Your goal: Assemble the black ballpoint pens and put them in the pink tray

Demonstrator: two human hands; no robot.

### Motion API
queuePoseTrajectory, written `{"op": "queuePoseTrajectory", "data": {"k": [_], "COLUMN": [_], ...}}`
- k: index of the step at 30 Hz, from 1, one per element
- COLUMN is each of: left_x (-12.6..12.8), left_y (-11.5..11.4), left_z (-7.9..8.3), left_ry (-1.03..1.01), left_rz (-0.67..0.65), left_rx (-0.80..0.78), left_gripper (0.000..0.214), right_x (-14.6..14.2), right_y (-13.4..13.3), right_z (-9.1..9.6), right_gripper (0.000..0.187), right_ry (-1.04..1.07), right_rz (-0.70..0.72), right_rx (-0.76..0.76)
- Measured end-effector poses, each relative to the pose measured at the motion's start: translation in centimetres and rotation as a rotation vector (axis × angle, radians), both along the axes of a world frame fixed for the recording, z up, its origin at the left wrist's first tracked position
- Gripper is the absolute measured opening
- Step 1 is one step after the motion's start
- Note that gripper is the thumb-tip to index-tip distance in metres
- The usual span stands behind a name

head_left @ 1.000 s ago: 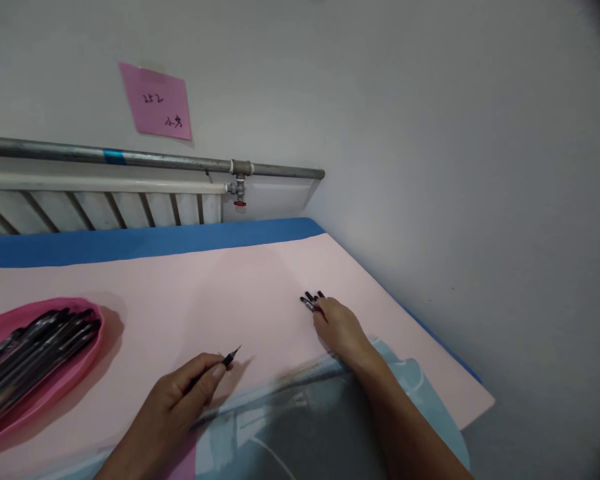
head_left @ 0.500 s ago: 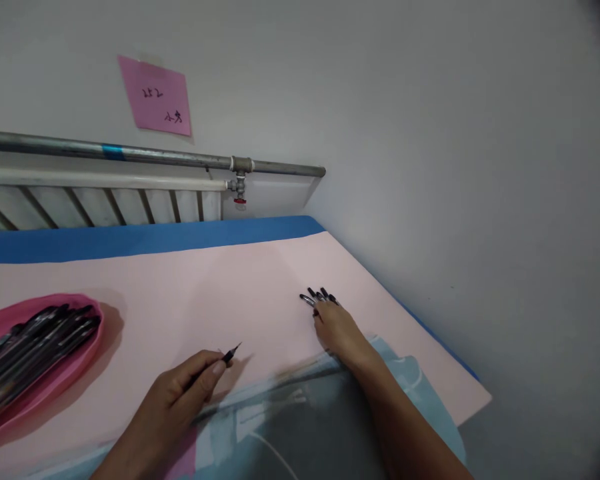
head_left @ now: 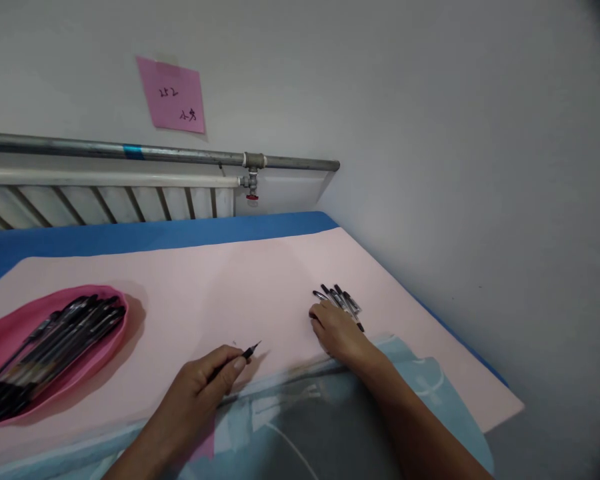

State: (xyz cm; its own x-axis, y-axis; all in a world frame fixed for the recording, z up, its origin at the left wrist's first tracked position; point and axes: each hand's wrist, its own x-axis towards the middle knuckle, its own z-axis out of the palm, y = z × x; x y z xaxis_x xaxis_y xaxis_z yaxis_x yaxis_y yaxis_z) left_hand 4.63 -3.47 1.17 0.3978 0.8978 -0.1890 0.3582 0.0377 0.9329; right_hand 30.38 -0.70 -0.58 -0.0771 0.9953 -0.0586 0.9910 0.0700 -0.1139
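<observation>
My left hand point(head_left: 203, 383) is closed round an uncapped black pen point(head_left: 250, 351), whose bare tip points up and to the right just above the pink sheet. Most of its barrel is hidden in the palm. Further right, my right hand point(head_left: 340, 331) rests low over the sheet with its fingers curled together. Something dark shows at the fingertips, too small to name. Just beyond the knuckles, several slim black-and-clear pen pieces point(head_left: 341, 297) lie side by side, partly covered by the hand. Whether they are caps or whole pens I cannot tell.
A pink basket point(head_left: 121, 327) holding many black pens point(head_left: 65, 340) stands at the left. The pale pink sheet point(head_left: 230, 287) lies over a blue surface point(head_left: 180, 231). Behind are a radiator point(head_left: 105, 200), a metal pipe point(head_left: 190, 155) and a red-handled valve point(head_left: 253, 197). A wall rises at the right.
My view has turned slightly left. My right hand has moved left off the pen pieces, uncovering more of them. The left hand keeps its hold on the pen.
</observation>
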Motion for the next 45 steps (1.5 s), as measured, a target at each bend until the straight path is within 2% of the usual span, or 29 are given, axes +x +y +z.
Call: {"op": "queuePoseTrajectory", "data": {"k": [8, 10, 12, 13, 15, 16, 19, 24, 31, 33, 39, 45], "left_x": [0.1, 0.1, 0.1, 0.2, 0.2, 0.2, 0.3, 0.2, 0.2, 0.2, 0.2, 0.3], "left_y": [0.0, 0.0, 0.0, 0.0, 0.0, 0.0, 0.0, -0.1, 0.0, 0.0, -0.1, -0.1], "left_z": [-0.3, -0.6, -0.7, -0.7, -0.7, -0.7, -0.8, -0.9, -1.1, -1.1, -1.2, -1.0], "left_ry": [0.054, 0.054, 0.048, 0.051, 0.063, 0.069, 0.077, 0.083, 0.088, 0.092, 0.097, 0.075], "left_rz": [-0.045, -0.055, -0.077, -0.093, -0.126, -0.138, -0.163, -0.169, -0.23, -0.243, -0.249, -0.258], "left_rx": [0.012, 0.019, 0.031, 0.036, 0.05, 0.056, 0.06, 0.063, 0.092, 0.092, 0.108, 0.134], "left_gripper": [0.035, 0.035, 0.034, 0.034, 0.034, 0.034, 0.034, 0.034, 0.034, 0.034, 0.035, 0.032], "right_x": [1.1, 0.9, -0.1, -0.8, -2.5, -3.3, -5.1, -5.5, -5.4, -5.6, -5.5, -5.7], "right_y": [0.3, 0.1, -0.3, -0.6, -1.4, -1.8, -2.7, -3.0, -2.9, -2.9, -3.2, -3.1], "right_z": [-0.6, -0.3, 0.2, 0.5, 1.0, 1.2, 1.4, 1.2, 1.2, 1.2, 1.0, 0.7], "right_gripper": [0.013, 0.013, 0.011, 0.01, 0.012, 0.013, 0.014, 0.013, 0.01, 0.01, 0.011, 0.015], "right_ry": [0.081, 0.171, 0.402, 0.586, 0.962, 1.085, 1.249, 1.231, 1.073, 1.073, 1.128, 0.995], "right_rz": [-0.013, -0.017, 0.001, 0.025, 0.049, 0.073, 0.126, 0.201, 0.392, 0.386, 0.229, 0.271], "right_rx": [0.063, 0.085, 0.081, 0.04, -0.119, -0.184, -0.256, -0.142, -0.022, -0.047, -0.171, -0.116]}}
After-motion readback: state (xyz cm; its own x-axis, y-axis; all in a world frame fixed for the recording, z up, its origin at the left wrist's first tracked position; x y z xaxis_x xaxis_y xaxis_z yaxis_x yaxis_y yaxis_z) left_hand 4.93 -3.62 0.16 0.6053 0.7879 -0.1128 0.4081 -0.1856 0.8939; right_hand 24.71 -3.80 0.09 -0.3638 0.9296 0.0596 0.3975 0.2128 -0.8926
